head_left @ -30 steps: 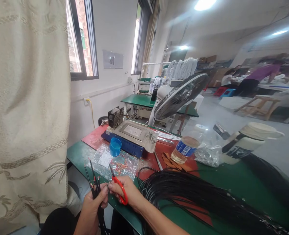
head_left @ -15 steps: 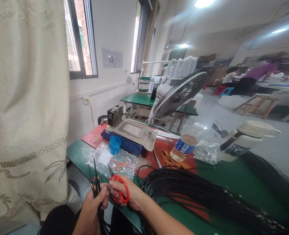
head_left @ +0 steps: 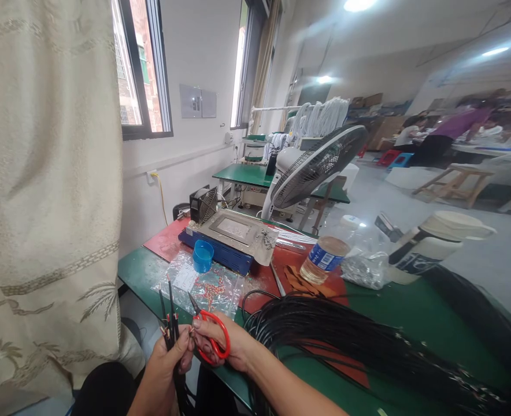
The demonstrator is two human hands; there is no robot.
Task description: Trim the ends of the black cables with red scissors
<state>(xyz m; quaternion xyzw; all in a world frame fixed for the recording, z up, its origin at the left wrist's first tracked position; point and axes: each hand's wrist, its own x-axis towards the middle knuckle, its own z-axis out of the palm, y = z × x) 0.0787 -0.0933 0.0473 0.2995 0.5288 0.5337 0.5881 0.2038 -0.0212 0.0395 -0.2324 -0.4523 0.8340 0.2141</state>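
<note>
My left hand (head_left: 169,355) is closed around a small bunch of black cables (head_left: 171,325), whose stripped ends with red and copper-coloured wires point upward. Red-handled scissors (head_left: 214,338) sit in my right hand (head_left: 223,341), their pointed blades aimed up and left toward the plastic bag. Fingertips of both hands meet at a cable end; what they pinch there is too small to make out. Just beyond lies a clear plastic bag (head_left: 229,297) bearing small red and orange pieces (head_left: 213,292). A blue round cup (head_left: 203,257) stands at its far edge.
A blue soldering pot-like machine (head_left: 221,251) with a black fan (head_left: 203,205) stands behind the bag. Right of it are tweezers (head_left: 278,280), a bottle of clear liquid (head_left: 322,261) and a white jug (head_left: 429,248). A thick bundle of black cables (head_left: 325,323) covers the table's right side.
The cable ends in my left hand have shifted slightly to the right. Both hands otherwise keep almost the same position, and the scissors stay in my right hand.
</note>
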